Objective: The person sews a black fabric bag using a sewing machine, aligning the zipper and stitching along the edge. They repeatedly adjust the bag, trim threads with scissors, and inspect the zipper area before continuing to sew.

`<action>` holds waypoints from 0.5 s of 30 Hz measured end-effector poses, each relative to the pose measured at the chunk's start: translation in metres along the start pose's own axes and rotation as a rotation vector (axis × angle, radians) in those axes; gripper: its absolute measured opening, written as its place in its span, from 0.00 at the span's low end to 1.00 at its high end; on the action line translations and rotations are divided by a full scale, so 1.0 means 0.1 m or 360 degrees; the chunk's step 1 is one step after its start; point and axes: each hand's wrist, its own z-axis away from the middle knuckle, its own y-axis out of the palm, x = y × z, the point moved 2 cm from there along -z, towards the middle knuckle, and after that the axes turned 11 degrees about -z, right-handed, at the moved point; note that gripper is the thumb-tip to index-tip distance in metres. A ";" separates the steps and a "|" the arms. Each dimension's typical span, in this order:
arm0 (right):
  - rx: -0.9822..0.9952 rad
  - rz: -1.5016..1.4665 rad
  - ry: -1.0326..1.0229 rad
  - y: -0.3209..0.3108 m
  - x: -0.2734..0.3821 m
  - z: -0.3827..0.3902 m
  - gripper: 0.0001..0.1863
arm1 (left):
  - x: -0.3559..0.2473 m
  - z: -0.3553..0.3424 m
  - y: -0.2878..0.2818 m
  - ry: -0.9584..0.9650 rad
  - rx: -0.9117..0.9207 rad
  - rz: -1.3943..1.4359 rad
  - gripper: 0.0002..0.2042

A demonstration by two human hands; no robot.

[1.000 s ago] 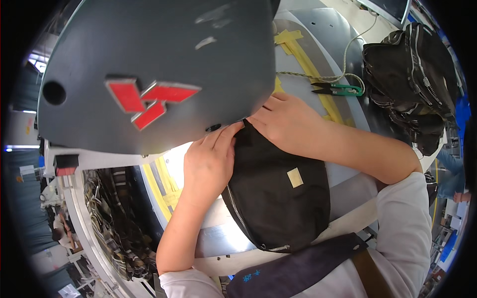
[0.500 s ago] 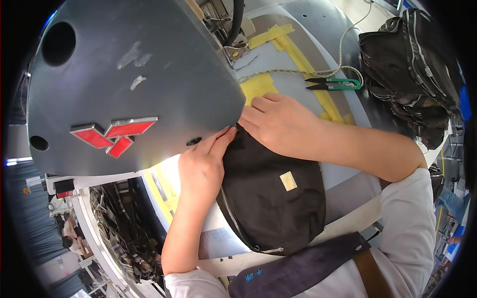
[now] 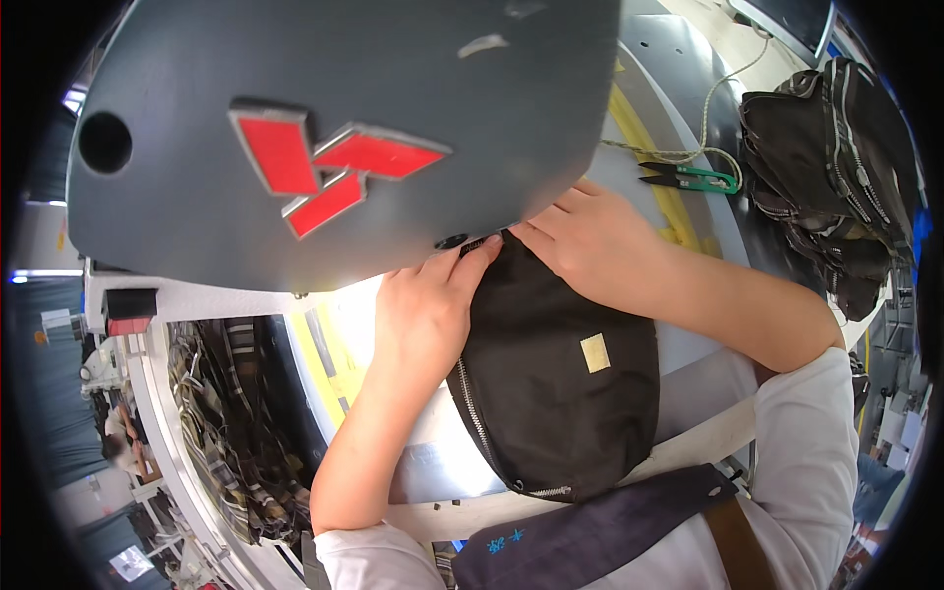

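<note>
The black zippered fabric piece [image 3: 551, 403], with a small cream patch [image 3: 595, 352], lies on the work surface below a dark machine head [image 3: 383, 79] bearing a red emblem. My left hand [image 3: 423, 324] has its fingers closed on the piece's upper left edge, fingertips beside the machine's lower rim. My right hand [image 3: 600, 246] grips the same piece at its top, fingers curled, their tips partly hidden by the machine head.
Green-handled thread snips [image 3: 700, 180] and a cord [image 3: 704, 118] lie on the taped surface [image 3: 678, 226]. Black bags [image 3: 816, 157] are piled at the right, plaid fabric [image 3: 226, 423] hangs at the left. A co-worker [image 3: 123, 442] is at the far left.
The view swung up to show more machine mechanism half a second ago, then returned, hiding it again. Both hands stay on the black piece near its top, with slight finger shifts.
</note>
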 end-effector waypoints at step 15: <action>0.0014 -0.0057 0.0003 -0.01 0.01 -0.02 0.07 | 0.00 0.01 0.00 0.0003 0.0092 0.0032 0.20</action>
